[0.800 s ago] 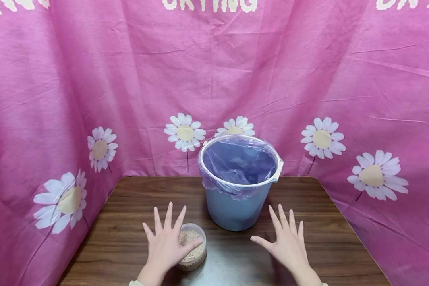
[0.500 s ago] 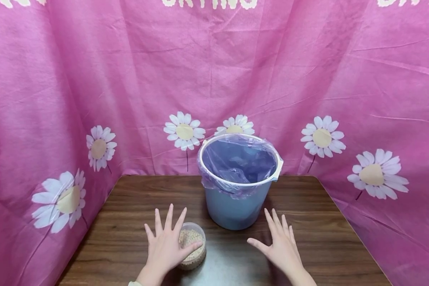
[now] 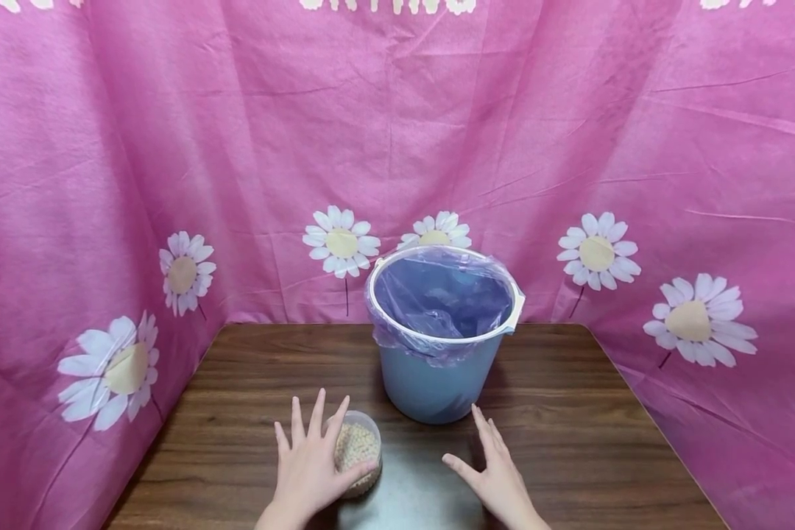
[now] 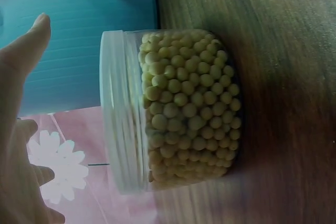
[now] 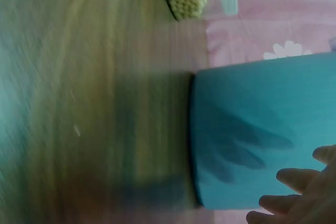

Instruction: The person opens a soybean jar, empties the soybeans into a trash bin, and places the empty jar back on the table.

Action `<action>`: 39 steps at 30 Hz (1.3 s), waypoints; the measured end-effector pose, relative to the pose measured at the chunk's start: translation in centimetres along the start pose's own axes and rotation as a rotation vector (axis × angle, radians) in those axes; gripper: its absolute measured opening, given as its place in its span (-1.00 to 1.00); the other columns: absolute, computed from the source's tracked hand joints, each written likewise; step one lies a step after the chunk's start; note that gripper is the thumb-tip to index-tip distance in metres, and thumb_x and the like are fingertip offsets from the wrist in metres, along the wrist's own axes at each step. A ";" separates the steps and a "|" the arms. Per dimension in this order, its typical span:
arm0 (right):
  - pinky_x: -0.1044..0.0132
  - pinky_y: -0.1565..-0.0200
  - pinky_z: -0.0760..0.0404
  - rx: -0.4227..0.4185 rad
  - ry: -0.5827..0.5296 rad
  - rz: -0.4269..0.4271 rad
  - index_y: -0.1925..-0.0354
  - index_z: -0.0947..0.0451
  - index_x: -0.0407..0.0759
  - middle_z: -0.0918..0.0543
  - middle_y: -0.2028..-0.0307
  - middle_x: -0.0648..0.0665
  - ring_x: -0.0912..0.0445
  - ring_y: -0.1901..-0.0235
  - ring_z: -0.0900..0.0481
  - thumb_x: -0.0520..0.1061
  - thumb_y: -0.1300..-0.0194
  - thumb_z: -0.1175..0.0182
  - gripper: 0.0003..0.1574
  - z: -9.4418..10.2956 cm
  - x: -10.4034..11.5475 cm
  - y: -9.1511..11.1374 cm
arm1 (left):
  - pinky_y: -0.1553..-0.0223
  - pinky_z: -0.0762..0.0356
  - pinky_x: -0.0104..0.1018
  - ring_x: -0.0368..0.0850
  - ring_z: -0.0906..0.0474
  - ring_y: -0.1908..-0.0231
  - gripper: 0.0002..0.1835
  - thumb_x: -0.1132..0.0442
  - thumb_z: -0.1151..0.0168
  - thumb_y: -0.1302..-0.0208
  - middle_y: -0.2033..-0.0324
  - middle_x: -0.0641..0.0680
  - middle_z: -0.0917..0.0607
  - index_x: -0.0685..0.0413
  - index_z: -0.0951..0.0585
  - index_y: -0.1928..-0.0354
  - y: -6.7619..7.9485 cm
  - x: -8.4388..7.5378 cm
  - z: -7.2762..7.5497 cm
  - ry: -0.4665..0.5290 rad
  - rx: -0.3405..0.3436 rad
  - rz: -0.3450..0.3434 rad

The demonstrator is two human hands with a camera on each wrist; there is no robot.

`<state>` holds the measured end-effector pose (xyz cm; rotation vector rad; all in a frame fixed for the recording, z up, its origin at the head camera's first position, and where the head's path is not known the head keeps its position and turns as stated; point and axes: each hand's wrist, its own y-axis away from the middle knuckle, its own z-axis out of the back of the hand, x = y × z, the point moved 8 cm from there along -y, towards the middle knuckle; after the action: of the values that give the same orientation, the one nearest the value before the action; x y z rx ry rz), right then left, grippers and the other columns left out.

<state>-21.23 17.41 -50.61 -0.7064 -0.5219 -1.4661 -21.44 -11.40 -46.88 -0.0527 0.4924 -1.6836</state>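
A round clear plastic jar (image 3: pixel 358 446) of small round yellowish beans, like soybeans, stands upright on the wooden table. My left hand (image 3: pixel 310 467), fingers spread, hovers at its left side and overlaps it in the head view. In the left wrist view the jar (image 4: pixel 184 108) stands apart from the thumb (image 4: pixel 30 43), and a gap shows. My right hand (image 3: pixel 500 482) is held in the air, fingers extended and thumb out, before the blue bucket (image 3: pixel 430 386). It holds nothing. Its fingers (image 5: pixel 296 179) and their shadow show against the bucket (image 5: pixel 252 108) in the right wrist view.
The bucket stands behind the jar to its right, with a white rim and a thin purple plastic bag (image 3: pixel 430 350) folded over it. A pink curtain (image 3: pixel 391 132) with daisies encloses the back and sides of the brown table (image 3: pixel 570 427).
My right hand has moved left and toward me, its fingers drawing closer together. The left hand has shifted slightly right and toward me over the jar's edge. Jar and bucket have stayed put.
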 end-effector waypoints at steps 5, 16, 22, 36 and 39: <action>-0.26 -0.15 -0.22 0.034 -0.100 -0.010 -0.43 0.01 0.15 -0.16 -0.37 -0.23 -0.21 -0.33 -0.12 0.40 0.00 -0.24 0.15 -1.8 0.0 0.3 | -0.12 0.13 0.49 0.43 0.17 -0.34 0.10 -0.63 -0.10 0.34 -0.41 0.08 -0.08 -0.50 -0.12 -0.38 0.2 0.1 -0.2 0.012 -0.022 -0.013; 0.00 -0.18 -0.34 0.123 -0.260 0.028 -0.41 -0.05 0.01 -0.26 -0.33 -0.13 -0.05 -0.27 -0.27 0.23 -0.03 -0.31 0.10 -6.1 0.5 0.3 | -0.10 -0.13 0.39 0.45 -0.05 -0.28 0.09 -0.59 -0.17 0.35 -0.34 0.17 -0.22 -0.41 -0.22 -0.36 0.2 -0.1 -0.7 0.010 -0.035 -0.044; -0.01 -0.16 -0.34 0.191 -0.323 0.089 -0.41 -0.02 -0.14 -0.26 -0.33 -0.20 -0.10 -0.28 -0.23 0.17 -0.01 -0.35 0.15 -8.1 1.2 0.2 | -0.06 -0.21 0.36 0.44 -0.13 -0.24 0.08 -0.57 -0.20 0.36 -0.32 0.18 -0.26 -0.37 -0.26 -0.34 0.2 -0.2 -1.0 0.007 -0.028 -0.054; -0.02 -0.18 -0.29 0.286 -0.307 0.120 -0.42 0.00 -0.07 -0.28 -0.32 -0.11 -0.09 -0.28 -0.24 0.24 0.02 -0.34 0.19 -11.6 2.2 0.0 | 0.01 -0.33 0.29 0.41 -0.19 -0.21 0.05 -0.55 -0.19 0.30 -0.30 0.20 -0.29 -0.38 -0.25 -0.35 -0.2 0.1 -1.9 0.034 0.034 -0.030; -0.06 -0.18 -0.28 0.296 -0.304 0.139 -0.42 0.00 -0.08 -0.28 -0.33 -0.12 -0.11 -0.28 -0.24 0.25 0.04 -0.35 0.21 -12.1 2.6 -0.2 | 0.02 -0.35 0.27 0.39 -0.21 -0.20 0.05 -0.56 -0.17 0.29 -0.30 0.19 -0.29 -0.38 -0.23 -0.36 -0.3 0.3 -2.1 0.045 0.060 -0.016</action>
<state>-22.46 7.06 -57.24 -0.7159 -0.8856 -1.1261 -22.42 -11.03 -48.79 0.0253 0.4763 -1.7174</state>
